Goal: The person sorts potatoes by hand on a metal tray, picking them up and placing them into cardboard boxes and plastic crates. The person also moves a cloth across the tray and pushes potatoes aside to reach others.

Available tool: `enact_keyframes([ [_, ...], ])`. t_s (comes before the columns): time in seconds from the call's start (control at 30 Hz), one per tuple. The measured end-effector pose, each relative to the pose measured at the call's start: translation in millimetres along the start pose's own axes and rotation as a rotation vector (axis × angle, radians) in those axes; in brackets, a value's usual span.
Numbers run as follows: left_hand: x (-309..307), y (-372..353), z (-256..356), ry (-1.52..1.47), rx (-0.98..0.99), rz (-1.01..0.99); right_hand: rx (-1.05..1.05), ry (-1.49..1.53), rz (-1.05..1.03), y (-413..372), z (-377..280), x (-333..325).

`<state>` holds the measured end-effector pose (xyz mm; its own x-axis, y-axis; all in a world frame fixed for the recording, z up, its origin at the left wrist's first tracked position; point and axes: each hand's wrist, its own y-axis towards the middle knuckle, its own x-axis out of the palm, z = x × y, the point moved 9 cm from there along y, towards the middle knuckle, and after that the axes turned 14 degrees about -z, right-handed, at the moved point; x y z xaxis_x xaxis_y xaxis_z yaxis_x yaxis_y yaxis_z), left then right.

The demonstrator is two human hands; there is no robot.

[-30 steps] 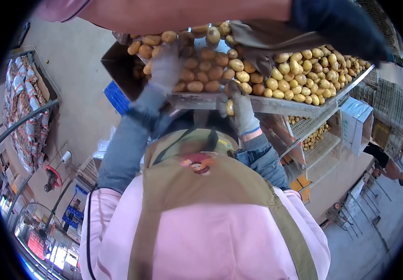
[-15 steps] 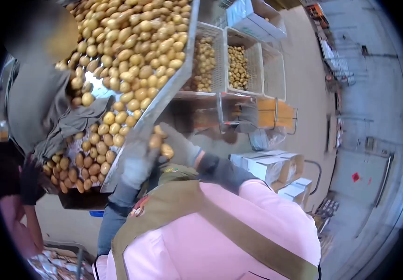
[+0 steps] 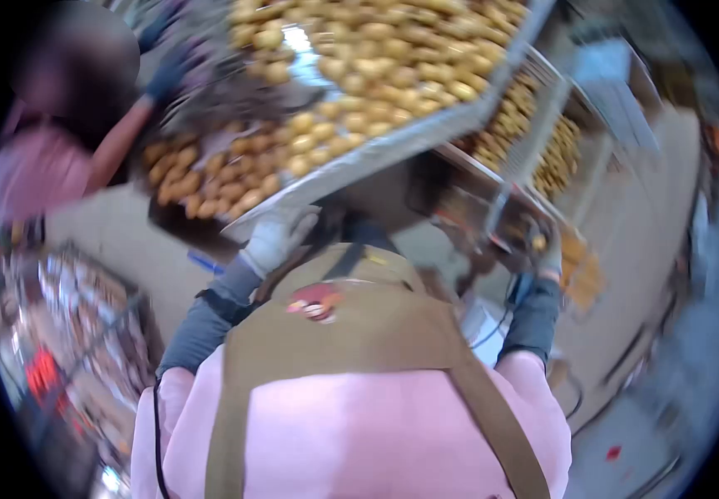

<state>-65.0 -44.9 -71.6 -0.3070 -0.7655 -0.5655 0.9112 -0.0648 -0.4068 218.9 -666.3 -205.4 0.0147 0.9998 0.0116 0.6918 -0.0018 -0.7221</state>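
My left hand [image 3: 278, 239], in a pale glove, is at the near metal rim [image 3: 359, 158] of the sorting table, fingers spread and nothing visible in them. Many round yellow-brown potatoes [image 3: 376, 62] lie on that table. Out to the right, my right hand [image 3: 547, 249] is beside the orange-brown flap [image 3: 580, 270]. A small yellow potato [image 3: 539, 242] shows at its fingers, which are curled and blurred by motion.
A co-worker [image 3: 52, 166] in pink reaches over grey cloth [image 3: 218, 87] at the table's left. White crates [image 3: 542, 112] of potatoes stand at the right, near a blue-white box [image 3: 617, 87]. A bin of wrappers [image 3: 85, 308] is at the lower left.
The view has turned. My right hand has moved away from my left, out to the right with a potato. My left hand has opened by the rim. The co-worker's arms now show over the cloth.
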Motion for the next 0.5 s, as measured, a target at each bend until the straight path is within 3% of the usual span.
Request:
enact_keyframes([
  [0.03, 0, -19, -23, -0.047, -0.098, 0.032, 0.046, 0.005, 0.014, 25, 28, -16],
  [0.1, -16, -63, -58, -0.230, -0.344, 0.282, 0.025, -0.091, 0.032, 65, 44, -29],
  [0.13, -14, -93, -90, -0.161, -0.413, 0.525, -0.100, -0.326, 0.088, 42, 12, 26],
  [0.17, -6, -111, -117, -0.687, -0.435, 0.748, -0.211, -0.566, 0.182, 1, -29, 103],
  [0.23, -7, -142, -151, -0.741, -0.533, 1.030, -0.537, -0.699, -0.030, -69, -68, 267],
  [0.27, 3, -144, -168, -0.964, -0.551, 1.120, -0.871, -0.964, -0.262, -108, -73, 353],
  [0.3, 12, -145, -183, -1.191, -0.560, 1.205, -0.814, -1.018, -0.480, -142, -60, 427],
  [0.33, 7, -138, -191, -1.153, -0.508, 1.098, -0.906, -1.192, -0.678, -155, -31, 482],
  [0.37, 7, -132, -203, -1.195, -0.474, 1.076, -1.000, -1.125, -0.924, -200, -18, 545],
  [0.4, 7, -125, -215, -1.238, -0.441, 1.053, -1.137, -1.448, -1.033, -200, 21, 582],
  [0.43, 13, -120, -229, -1.366, -0.432, 1.107, -1.275, -1.353, -1.156, -226, 28, 623],
  [0.47, 21, -116, -238, -1.496, -0.420, 1.162, -1.423, -1.381, -1.133, -227, 42, 651],
  [0.5, 17, -115, -241, -1.430, -0.398, 1.175, -1.454, -1.619, -0.983, -212, 62, 679],
])
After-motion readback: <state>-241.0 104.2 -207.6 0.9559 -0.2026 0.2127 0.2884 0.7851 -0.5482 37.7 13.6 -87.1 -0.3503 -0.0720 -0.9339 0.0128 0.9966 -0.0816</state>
